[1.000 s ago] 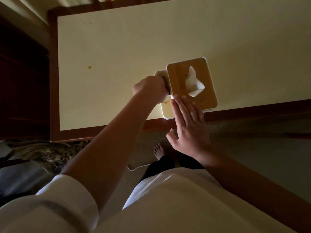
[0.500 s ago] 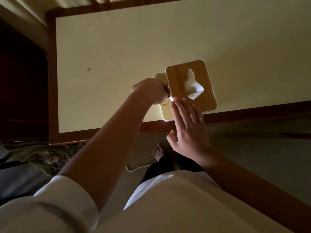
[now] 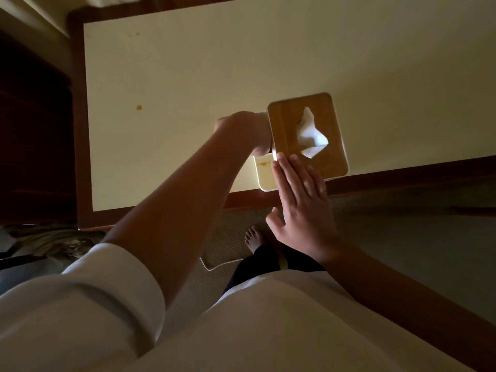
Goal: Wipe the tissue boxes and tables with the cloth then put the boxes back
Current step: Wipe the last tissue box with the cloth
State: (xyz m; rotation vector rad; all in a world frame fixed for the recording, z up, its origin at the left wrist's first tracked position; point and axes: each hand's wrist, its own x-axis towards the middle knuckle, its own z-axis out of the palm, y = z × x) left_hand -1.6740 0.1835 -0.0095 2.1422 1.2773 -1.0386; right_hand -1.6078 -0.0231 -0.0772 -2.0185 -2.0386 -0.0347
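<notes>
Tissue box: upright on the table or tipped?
Upright: the tissue box stands on the table, wooden lid facing up, tissue poking from its slot.

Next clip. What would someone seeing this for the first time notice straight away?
First the tissue box, wooden-lidded with a white tissue sticking up, near the front edge of the table. The right hand lies flat with its fingertips on the lid's near edge, while the left hand is a fist against the box's left side; what it holds is hidden.
</notes>
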